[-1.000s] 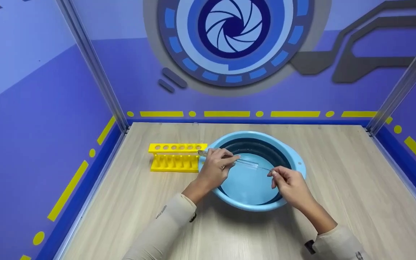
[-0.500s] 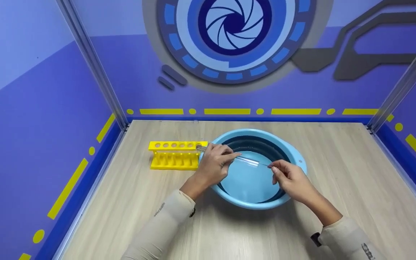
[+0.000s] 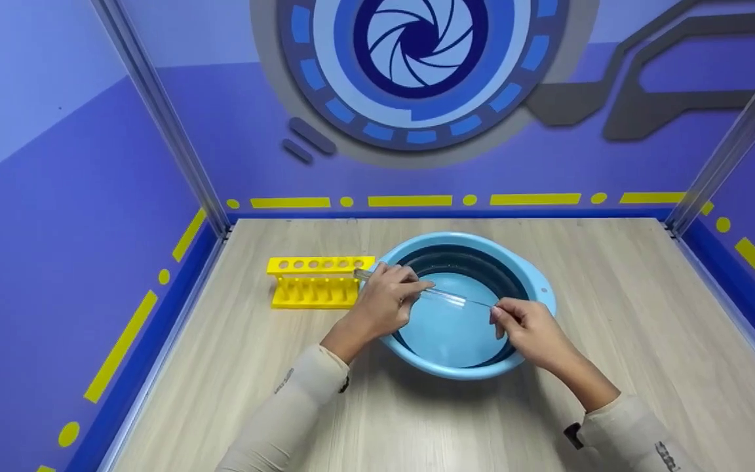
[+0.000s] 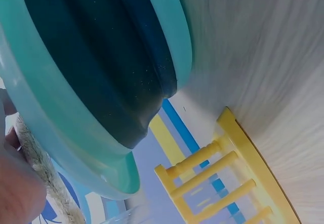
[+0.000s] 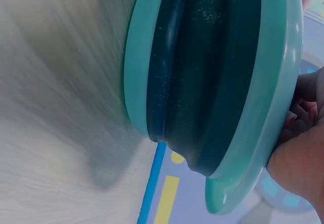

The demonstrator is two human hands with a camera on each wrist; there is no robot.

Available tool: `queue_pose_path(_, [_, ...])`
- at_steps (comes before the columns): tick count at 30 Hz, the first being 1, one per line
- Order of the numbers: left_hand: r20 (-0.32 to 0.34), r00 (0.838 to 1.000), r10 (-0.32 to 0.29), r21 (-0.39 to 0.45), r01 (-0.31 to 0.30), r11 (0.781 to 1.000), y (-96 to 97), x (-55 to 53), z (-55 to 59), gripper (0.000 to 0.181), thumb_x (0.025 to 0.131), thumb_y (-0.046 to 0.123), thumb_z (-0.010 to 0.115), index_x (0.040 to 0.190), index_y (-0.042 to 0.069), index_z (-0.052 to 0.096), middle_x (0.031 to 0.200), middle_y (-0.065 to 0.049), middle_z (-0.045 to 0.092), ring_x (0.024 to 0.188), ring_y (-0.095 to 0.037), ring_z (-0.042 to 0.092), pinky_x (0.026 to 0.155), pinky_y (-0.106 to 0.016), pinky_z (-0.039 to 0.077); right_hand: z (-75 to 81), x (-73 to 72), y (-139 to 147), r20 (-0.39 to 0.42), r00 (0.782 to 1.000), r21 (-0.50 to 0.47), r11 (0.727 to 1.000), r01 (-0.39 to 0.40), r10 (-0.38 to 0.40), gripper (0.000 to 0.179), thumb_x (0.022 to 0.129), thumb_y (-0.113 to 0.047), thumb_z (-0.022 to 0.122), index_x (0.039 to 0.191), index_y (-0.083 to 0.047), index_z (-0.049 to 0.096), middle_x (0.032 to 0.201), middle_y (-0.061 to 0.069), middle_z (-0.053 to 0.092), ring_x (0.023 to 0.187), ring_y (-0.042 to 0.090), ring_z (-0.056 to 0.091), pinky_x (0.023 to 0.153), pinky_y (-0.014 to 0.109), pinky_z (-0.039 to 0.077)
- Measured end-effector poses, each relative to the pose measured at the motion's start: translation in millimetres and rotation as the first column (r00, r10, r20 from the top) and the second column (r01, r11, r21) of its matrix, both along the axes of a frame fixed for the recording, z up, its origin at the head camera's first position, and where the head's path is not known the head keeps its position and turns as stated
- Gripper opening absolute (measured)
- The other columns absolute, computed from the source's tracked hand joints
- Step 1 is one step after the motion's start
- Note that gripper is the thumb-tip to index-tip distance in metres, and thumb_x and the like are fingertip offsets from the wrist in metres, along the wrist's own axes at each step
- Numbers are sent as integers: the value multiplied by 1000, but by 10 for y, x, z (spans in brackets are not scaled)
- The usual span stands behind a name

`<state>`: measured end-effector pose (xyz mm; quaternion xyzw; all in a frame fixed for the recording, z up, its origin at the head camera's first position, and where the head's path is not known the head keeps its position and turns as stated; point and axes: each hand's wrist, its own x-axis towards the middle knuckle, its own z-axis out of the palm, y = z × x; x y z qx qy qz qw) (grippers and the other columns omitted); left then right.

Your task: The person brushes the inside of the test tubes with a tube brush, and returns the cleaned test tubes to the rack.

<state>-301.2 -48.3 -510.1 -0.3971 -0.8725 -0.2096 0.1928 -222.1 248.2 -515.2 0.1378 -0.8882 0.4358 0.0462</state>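
Over the basin [image 3: 457, 373], a clear test tube [image 3: 448, 298] lies tilted in my left hand [image 3: 384, 298], its right end sticking out past the fingers. A thin wire handle runs out of that end to my right hand [image 3: 528, 328], whose thumb and fingertips pinch it. It belongs to a test tube brush, whose pale bristles [image 4: 45, 176] show beside my left hand in the left wrist view. The other end of the tube shows left of the hand, in front of the yellow rack. In the right wrist view my right fingers curl close above the basin's rim.
A yellow test tube rack [image 3: 315, 298] with a row of holes stands left of the light blue basin, close to its rim. Both are on a wooden table [image 3: 430, 426]. Blue printed panels [image 3: 377, 170] in metal frames wall in the back and sides.
My right hand moved slightly in toward the tube, then slightly back out, so the wire showing shortened and lengthened again. My left hand keeps its hold on the tube. The head view shifted a little.
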Motion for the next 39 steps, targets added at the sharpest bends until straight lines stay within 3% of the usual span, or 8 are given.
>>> queue_pose_path(12, [-20, 1000, -12, -47, 11, 999, -22, 0, -39, 39, 103, 40, 70, 141, 30, 72, 106, 3, 71, 101, -16, 64, 89, -34, 45, 76, -10, 17, 137, 989, -185, 979, 87, -62, 13, 104, -10, 68, 102, 0, 75, 83, 12, 70, 68, 10, 58, 62, 24, 51])
queue_pose_path(18, [-46, 999, -6, -43, 4, 999, -11, -10, -7, 37, 103, 40, 70, 139, 30, 73, 103, 4, 71, 95, -15, 64, 85, -33, 44, 163, -10, 54, 261, 965, -308, 950, 48, 36, 22, 106, -11, 65, 109, 10, 69, 84, 10, 70, 67, 12, 61, 56, 22, 49])
queue_pose_path(23, [-42, 999, -3, -63, 0, 998, 14, -7, 44, 38, 104, 40, 69, 140, 30, 73, 104, 4, 71, 94, -15, 64, 85, -33, 45, 170, 0, 72, 245, 968, -257, 966, 17, 48, 18, 107, -9, 63, 105, 8, 68, 84, 16, 70, 66, 13, 61, 55, 21, 49])
queue_pose_path(28, [4, 1000, -11, -107, 11, 994, 21, -2, 60, 38, 105, 41, 68, 141, 31, 72, 108, 3, 73, 99, -16, 64, 88, -33, 45, 116, 24, 27, 122, 992, -105, 993, 57, -44, 11, 106, -5, 63, 99, -1, 70, 83, 13, 71, 68, 12, 63, 60, 23, 54])
queue_pose_path(31, [19, 1000, -14, -123, 16, 992, 14, -3, 68, 37, 105, 42, 67, 141, 31, 72, 109, 3, 73, 100, -16, 63, 88, -33, 44, 80, 28, -13, -34, 996, 25, 996, 82, -81, 12, 104, -2, 65, 95, -7, 71, 80, 5, 71, 70, 11, 64, 64, 22, 56])
queue_pose_path(33, [28, 999, -16, -121, 20, 992, 7, -8, 81, 37, 105, 42, 67, 140, 31, 72, 108, 3, 73, 99, -16, 63, 87, -33, 43, 63, 23, -36, -162, 984, 95, 991, 95, -79, 13, 101, 1, 67, 93, -9, 71, 79, 2, 70, 71, 10, 63, 64, 21, 55])
queue_pose_path(36, [58, 998, -23, -119, 30, 992, -2, -16, 105, 37, 105, 41, 68, 140, 31, 72, 108, 3, 73, 97, -17, 62, 85, -33, 42, 26, 7, -46, -369, 929, 180, 979, 98, -26, 15, 96, 7, 71, 92, -7, 69, 78, 3, 69, 70, 10, 62, 63, 23, 57])
queue_pose_path(39, [121, 992, -28, -125, 44, 991, -18, -19, 120, 38, 105, 42, 67, 142, 32, 71, 108, 3, 73, 95, -17, 61, 84, -33, 42, -7, -23, -33, -585, 808, 279, 953, 117, 72, 19, 89, 13, 74, 92, -4, 66, 78, 6, 67, 69, 12, 63, 63, 28, 61])
